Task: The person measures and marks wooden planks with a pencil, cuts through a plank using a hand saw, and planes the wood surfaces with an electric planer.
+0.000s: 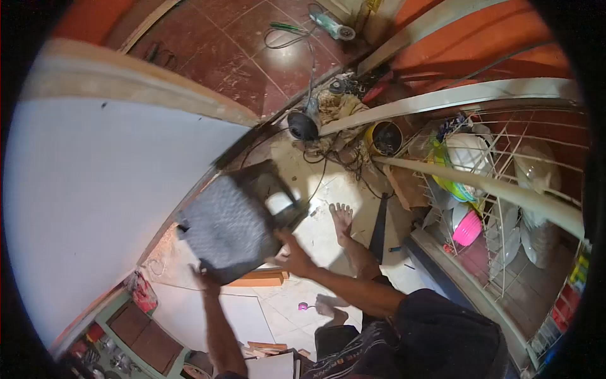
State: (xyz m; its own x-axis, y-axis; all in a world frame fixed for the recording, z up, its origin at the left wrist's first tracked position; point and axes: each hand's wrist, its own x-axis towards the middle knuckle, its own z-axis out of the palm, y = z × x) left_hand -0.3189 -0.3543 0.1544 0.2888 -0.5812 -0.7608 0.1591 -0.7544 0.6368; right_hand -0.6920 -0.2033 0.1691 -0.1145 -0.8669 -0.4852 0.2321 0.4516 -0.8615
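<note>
A grey stool (227, 224) with a woven-looking textured seat is tilted in front of me, its dark legs (271, 183) pointing away toward the upper right. My left hand (205, 279) grips the near left edge of the seat, with its fingers partly hidden. On the right side of the seat, my right hand (292, 254) is closed around the edge. Orange-brown wood pieces (259, 278) lie on the floor just behind the stool. My bare feet (341, 221) are to the right of it.
A large white panel (113, 189) stands at left. An angle grinder (331, 27) and cables lie on the red floor. A yellow bucket (385, 138) and a wire rack (499, 196) with pink bowls (467, 228) are at right. A pink tape measure (303, 306) sits near my foot.
</note>
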